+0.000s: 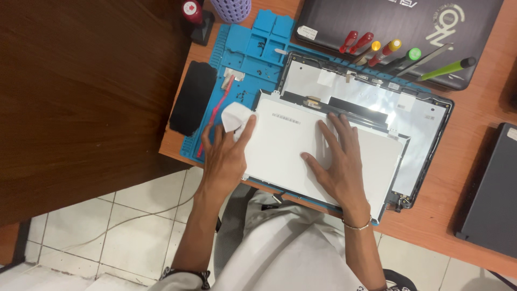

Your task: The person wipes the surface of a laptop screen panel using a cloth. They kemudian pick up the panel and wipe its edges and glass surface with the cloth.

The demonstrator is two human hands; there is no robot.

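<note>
An orange-brown wooden table point(463, 161) carries a blue work mat point(245, 51), a closed dark laptop point(493, 199) and a purple cup point(230, 8).

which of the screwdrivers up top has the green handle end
The rightmost-but-one screwdriver, lying on the closed laptop; those left of it have red or yellow handles.

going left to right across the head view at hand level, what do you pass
dark wooden surface → black pad → left hand holding a white cloth → white panel → right hand → orange desk → dark laptop
</note>
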